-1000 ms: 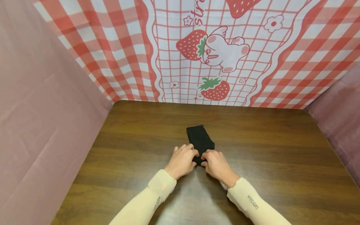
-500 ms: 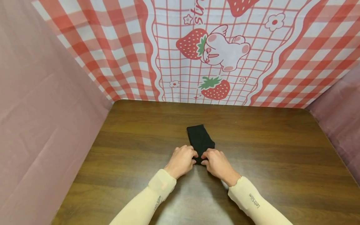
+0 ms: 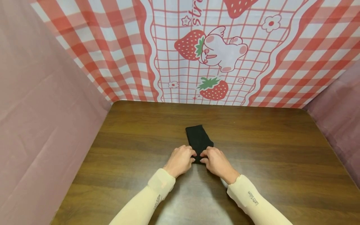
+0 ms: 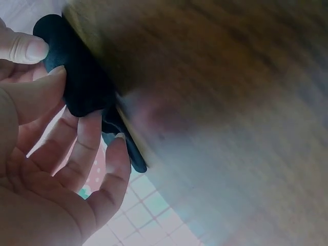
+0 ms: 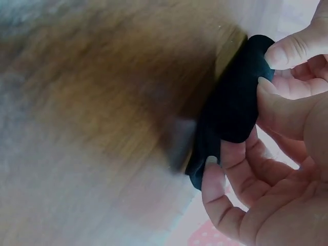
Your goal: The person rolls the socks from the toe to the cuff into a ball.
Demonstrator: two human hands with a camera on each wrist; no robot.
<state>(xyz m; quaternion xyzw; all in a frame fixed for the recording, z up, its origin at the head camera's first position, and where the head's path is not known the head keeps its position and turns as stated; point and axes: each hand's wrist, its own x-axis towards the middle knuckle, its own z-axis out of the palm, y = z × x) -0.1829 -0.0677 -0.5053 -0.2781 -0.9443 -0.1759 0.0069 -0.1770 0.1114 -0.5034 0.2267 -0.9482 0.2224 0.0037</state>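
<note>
A black sock (image 3: pixel 198 137) lies on the wooden table, its far part flat and its near end rolled into a thick fold. My left hand (image 3: pixel 179 161) grips the left side of that roll. From the right, my right hand (image 3: pixel 217 161) grips the other side. In the left wrist view, the left thumb and fingers curl round the rolled sock (image 4: pixel 77 72). The right wrist view shows the right thumb pressing the sock (image 5: pixel 233 97) with fingers behind it. Part of the near end is hidden by both hands.
The brown wooden table (image 3: pixel 135 131) spreads around the hands. A red-and-white checked curtain with strawberries (image 3: pixel 180 62) hangs along its far edge. Pink cloth walls (image 3: pixel 56 109) stand at the left and right sides.
Both hands stay on the sock's near end, which has shifted very slightly away from me. The head view has moved a little.
</note>
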